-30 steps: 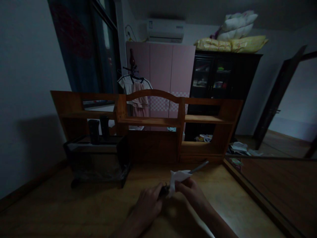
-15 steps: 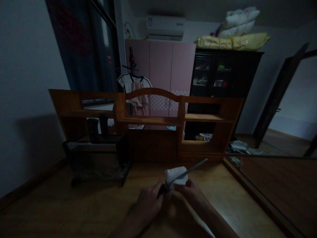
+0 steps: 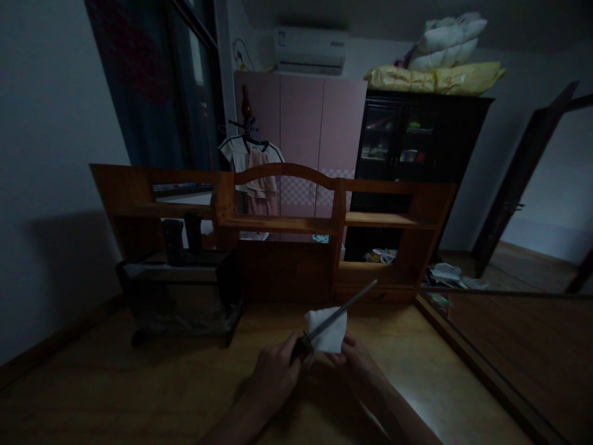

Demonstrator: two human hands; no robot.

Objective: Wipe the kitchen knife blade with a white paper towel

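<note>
My left hand (image 3: pixel 275 371) is closed around the dark handle of a narrow, long-bladed knife (image 3: pixel 352 301), or something much like one. Its grey blade slants up and to the right, away from me. Behind the lower blade is a folded white tissue or cloth (image 3: pixel 334 334); dim light leaves its material unclear. My right hand (image 3: pixel 359 364) pinches the lower right part of this white piece, its fingertips partly hidden. Both hands are above the wooden surface, close together.
A black-framed glass tank (image 3: pixel 180 303) stands on the wooden surface (image 3: pixel 139 386) at left. Across the back runs a wooden shelf unit (image 3: pixel 287 227). On the right is a raised wooden edge (image 3: pixel 472 361). Beyond are a pink wardrobe (image 3: pixel 301 123) and a dark cabinet (image 3: pixel 458 136).
The blade has turned to point more steeply upward, its tip shifting left. The white piece spreads flatter and lower behind it, and my right hand has moved slightly left and down.
</note>
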